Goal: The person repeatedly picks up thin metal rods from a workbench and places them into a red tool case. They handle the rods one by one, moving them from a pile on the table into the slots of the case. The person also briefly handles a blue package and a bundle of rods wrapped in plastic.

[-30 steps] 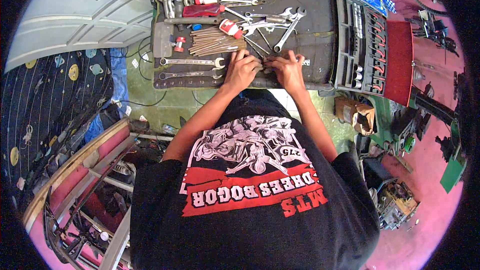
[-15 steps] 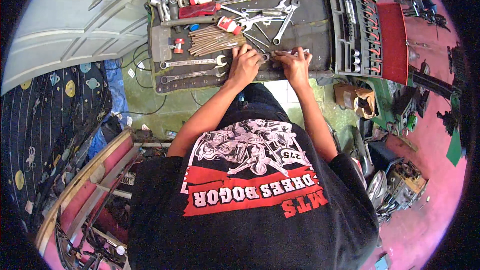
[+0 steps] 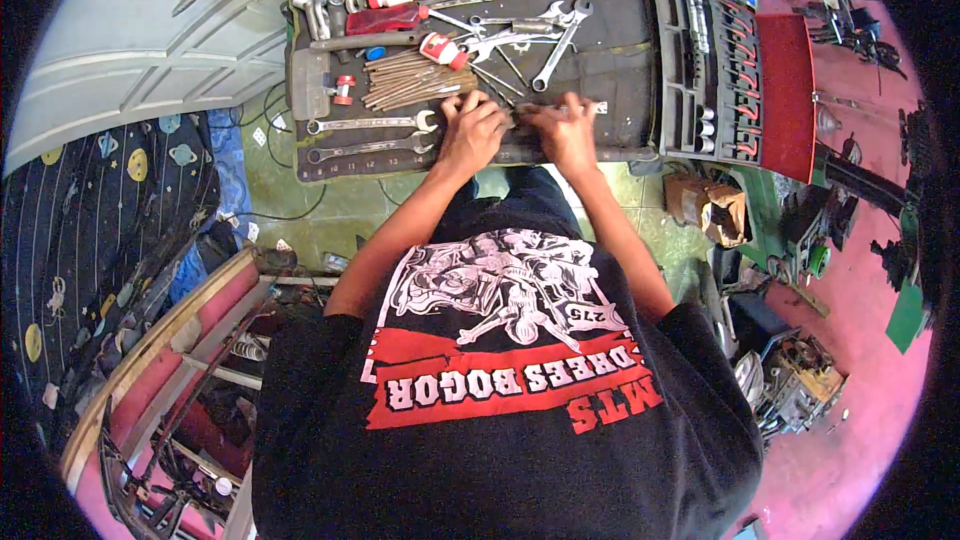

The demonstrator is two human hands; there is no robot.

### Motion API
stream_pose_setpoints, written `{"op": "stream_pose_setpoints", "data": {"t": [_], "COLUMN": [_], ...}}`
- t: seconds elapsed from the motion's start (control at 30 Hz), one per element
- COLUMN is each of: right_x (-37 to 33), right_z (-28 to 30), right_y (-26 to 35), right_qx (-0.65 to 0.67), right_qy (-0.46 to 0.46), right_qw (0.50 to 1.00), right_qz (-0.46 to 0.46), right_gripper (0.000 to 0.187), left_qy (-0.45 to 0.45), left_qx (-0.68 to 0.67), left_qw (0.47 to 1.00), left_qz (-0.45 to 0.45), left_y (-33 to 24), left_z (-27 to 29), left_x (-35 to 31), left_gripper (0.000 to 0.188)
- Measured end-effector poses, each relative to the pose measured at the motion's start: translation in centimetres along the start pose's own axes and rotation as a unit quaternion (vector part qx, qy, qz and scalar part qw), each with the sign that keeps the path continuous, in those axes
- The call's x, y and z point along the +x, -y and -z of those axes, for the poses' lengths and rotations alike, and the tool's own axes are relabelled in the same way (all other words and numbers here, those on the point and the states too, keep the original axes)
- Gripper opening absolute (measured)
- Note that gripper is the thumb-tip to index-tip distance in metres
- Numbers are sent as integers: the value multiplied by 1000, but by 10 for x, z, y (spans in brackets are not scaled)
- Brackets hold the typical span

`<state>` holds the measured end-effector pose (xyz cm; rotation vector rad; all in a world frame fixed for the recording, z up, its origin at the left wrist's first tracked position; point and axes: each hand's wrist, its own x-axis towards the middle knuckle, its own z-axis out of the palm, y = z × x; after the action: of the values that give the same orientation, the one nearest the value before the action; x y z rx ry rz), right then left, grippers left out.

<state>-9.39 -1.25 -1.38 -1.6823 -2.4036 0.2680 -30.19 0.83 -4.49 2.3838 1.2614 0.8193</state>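
Observation:
At the near edge of the dark tool mat [image 3: 610, 55], my left hand [image 3: 474, 132] has its fingers bent and drawn together; what they hold, if anything, is hidden. Close on its right, my right hand [image 3: 565, 132] is closed over a shiny metal wrench [image 3: 600, 108], with one end showing past the fingers. The gap between my fingertips is dark and blurred. Left of my left hand lie an upper combination wrench [image 3: 365, 125] and a lower combination wrench [image 3: 370, 148], side by side. Beyond it is a bundle of thin brown rods [image 3: 415, 82].
Farther back lie several loose wrenches [image 3: 565, 45], a red-capped white bottle [image 3: 443, 50], a red-handled tool [image 3: 385, 20] and bent metal socket tools [image 3: 335, 0]. An open red tool case [image 3: 785, 90] borders the mat's right side. A cardboard box [image 3: 708, 208] stands below it.
Both hands have shifted slightly left in the picture, as has the whole bench. My fingers have come over the metal head that showed between the hands before.

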Motion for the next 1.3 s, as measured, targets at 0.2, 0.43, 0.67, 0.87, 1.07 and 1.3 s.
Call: {"op": "stream_pose_setpoints", "data": {"t": [0.2, 0.43, 0.67, 0.87, 1.07, 1.3], "right_x": [5, 21, -8, -53, -62, -38], "right_z": [12, 6, 24, 46, 44, 25], "right_y": [-13, -5, -51, -99, -99, -53], "right_qx": [40, 45, 32, -50, -60, -14], "right_qy": [0, 22, -17, -91, -86, -82], "right_qw": [998, 988, 997, 994, 989, 995], "right_qz": [40, 147, 75, -30, -102, -51], "right_gripper": [37, 39, 48, 43, 40, 37], "left_qy": [10, 33, 17, 23, 11, 22], "left_qx": [18, 64, 54, 17, 20, 16], "left_qw": [1000, 997, 998, 1000, 1000, 999], "left_qz": [9, -6, -1, 8, 1, 20], "left_y": [-2, -3, -10, -6, -1, -2], "left_z": [2, 10, 14, 10, 3, 5], "left_x": [-2, -3, 3, 2, 0, -1], "left_gripper": [8, 19, 14, 18, 19, 16]}}
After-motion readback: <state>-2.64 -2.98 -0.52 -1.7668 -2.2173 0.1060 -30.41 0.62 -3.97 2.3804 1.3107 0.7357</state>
